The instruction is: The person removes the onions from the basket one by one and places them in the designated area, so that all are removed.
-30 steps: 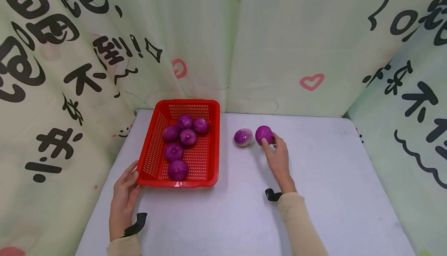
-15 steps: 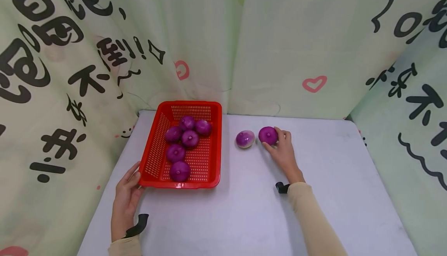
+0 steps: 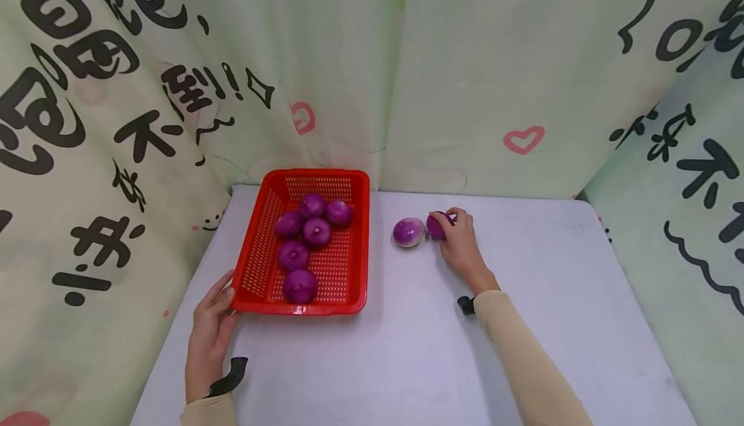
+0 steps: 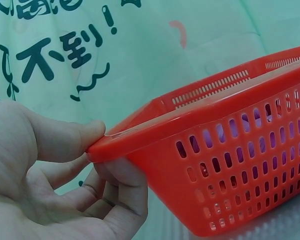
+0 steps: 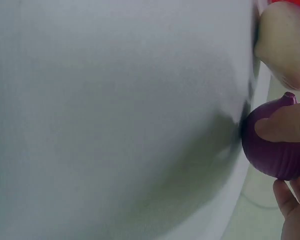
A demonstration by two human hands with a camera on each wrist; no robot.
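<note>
My left hand [image 3: 210,332] pinches the near left corner of a red plastic basket [image 3: 244,277]; the left wrist view has the thumb on top of the rim and fingers beneath it. Several purple onions [image 3: 299,286] lie in the basket. To the right, my right hand [image 3: 463,245] grips another purple onion [image 3: 437,226] from above, partly covering it. In the right wrist view the thumb lies across this onion [image 5: 270,155], close to the table surface. Just left of it sits a paler purple-and-white onion [image 3: 408,232].
A white-covered table [image 3: 401,361] carries everything. Light green curtains [image 3: 465,77] with black lettering hang behind the table and on both sides. Dark bands sit on both wrists.
The onion in my right hand was turned about and then set slightly left, closer to the paler onion. My left hand still holds the basket corner.
</note>
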